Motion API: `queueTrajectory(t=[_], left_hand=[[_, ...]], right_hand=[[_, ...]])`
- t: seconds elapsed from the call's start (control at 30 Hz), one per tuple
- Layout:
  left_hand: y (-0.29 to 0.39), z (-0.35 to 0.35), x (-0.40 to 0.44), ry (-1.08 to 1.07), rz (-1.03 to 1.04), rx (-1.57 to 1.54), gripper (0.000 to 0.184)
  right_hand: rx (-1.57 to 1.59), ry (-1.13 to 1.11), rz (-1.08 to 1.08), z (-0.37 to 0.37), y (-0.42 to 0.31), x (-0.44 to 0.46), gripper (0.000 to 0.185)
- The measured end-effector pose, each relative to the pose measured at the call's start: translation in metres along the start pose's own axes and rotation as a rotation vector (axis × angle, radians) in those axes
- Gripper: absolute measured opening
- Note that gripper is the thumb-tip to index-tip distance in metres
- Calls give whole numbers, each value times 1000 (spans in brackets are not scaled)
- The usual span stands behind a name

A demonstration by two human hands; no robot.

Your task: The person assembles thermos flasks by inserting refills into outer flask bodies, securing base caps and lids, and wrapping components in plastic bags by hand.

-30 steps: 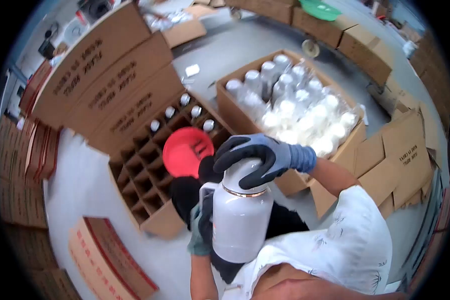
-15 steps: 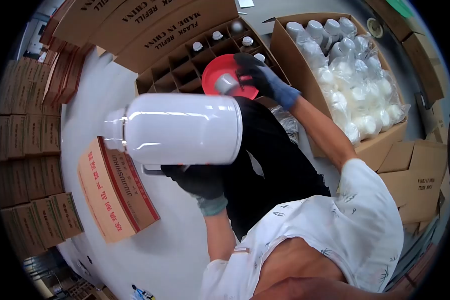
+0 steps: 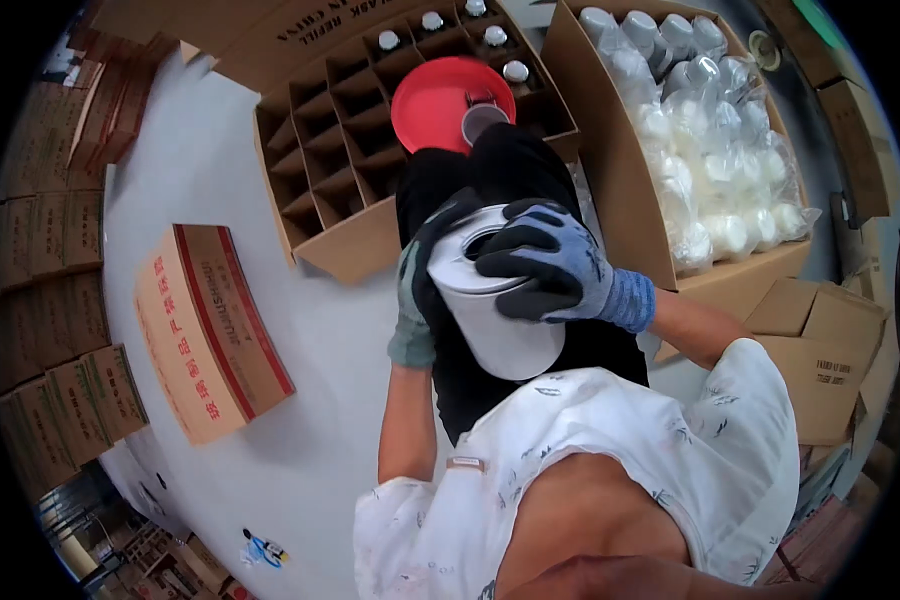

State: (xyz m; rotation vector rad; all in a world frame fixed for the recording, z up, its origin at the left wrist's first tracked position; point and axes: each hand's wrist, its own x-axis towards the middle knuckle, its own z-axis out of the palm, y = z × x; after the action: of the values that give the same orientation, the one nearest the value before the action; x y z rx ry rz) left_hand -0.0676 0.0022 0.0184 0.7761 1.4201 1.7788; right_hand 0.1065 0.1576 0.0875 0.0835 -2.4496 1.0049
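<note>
A white vacuum flask (image 3: 510,335) rests between my thighs, tilted so that a round end with a dark central hole faces up. My left hand (image 3: 432,255), in a dark grey glove, is closed around the flask's left side. In a blue and black glove, my right hand (image 3: 550,260) lies across the round end and grips its right side, fingers close to the hole. Just beyond my knees, a red dish (image 3: 430,100) holds a grey cup (image 3: 485,122) and small dark pieces that I cannot make out.
The dish sits over a divided carton (image 3: 345,240) with several silver-topped items. At right, another carton (image 3: 630,200) contains bagged white and grey parts (image 3: 710,165). A closed printed carton (image 3: 205,335) stands on the floor at left, near stacked cartons (image 3: 45,310).
The flask has turned from lying sideways to end-up and come nearer my body. My right hand has left the red dish and now grips the flask. The cup has shifted within the dish.
</note>
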Motion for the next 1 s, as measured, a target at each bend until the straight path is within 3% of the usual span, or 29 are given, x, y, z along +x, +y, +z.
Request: queueTrajectory(t=[0.07,0.1,0.13,0.17,0.2,0.23,0.27,0.33,0.37,0.4,0.43,0.47,0.5,0.53,0.6,0.63,0.67,0.7,0.73,0.77,0.8,0.87,0.93,1.0], left_hand=[[26,20,2,-180,60,199,38],[29,16,1,-144,161,248,37],[39,19,-5,-48,191,289,38],[38,6,-10,-19,131,-32,38],[43,1,-8,11,74,-352,37],[49,3,-8,152,100,-126,37],[50,10,-7,149,103,74,37],[45,16,-9,72,106,338,39],[38,13,-6,-8,120,397,40],[33,2,-9,-33,183,285,44],[40,-11,-7,-153,210,-198,46],[46,-10,-9,-20,137,-286,45],[53,-9,-11,118,74,-381,43],[49,-2,-11,98,50,-125,41],[48,5,-8,24,-9,410,38],[48,4,-9,8,87,283,36],[32,-32,-25,72,55,466,41],[42,-37,-25,17,138,46,41],[44,-33,-23,66,144,-2,42],[45,-30,-21,115,153,-49,44],[45,-18,-9,2,109,62,46],[61,15,14,-237,22,352,71],[71,24,40,-410,139,579,92],[67,18,58,-388,-72,212,88]], right_hand=[[237,-14,15,-7,29,-20,41],[363,-19,66,-20,42,-24,33],[418,75,270,-28,54,-34,26],[299,218,336,-21,104,-74,26],[268,221,417,-38,92,-67,27],[423,254,425,-39,78,-55,30],[581,279,433,-35,69,-46,32],[426,94,230,-12,68,-48,43],[423,135,207,-16,75,-46,43],[423,177,190,-25,85,-49,44],[522,218,611,-32,112,-69,45],[401,111,603,-51,115,-64,42],[508,198,584,-35,120,-72,43],[617,281,568,-16,120,-79,44],[465,9,254,-19,68,-23,33],[435,104,456,-25,97,-42,36],[414,196,671,-27,122,-66,39],[123,124,564,-57,98,-36,33],[93,28,759,-64,93,-32,39],[332,77,681,-55,84,-26,39],[578,130,607,-39,67,-18,38],[420,122,239,-19,42,14,42],[211,197,303,-18,28,42,46],[184,315,254,-13,42,71,48]])
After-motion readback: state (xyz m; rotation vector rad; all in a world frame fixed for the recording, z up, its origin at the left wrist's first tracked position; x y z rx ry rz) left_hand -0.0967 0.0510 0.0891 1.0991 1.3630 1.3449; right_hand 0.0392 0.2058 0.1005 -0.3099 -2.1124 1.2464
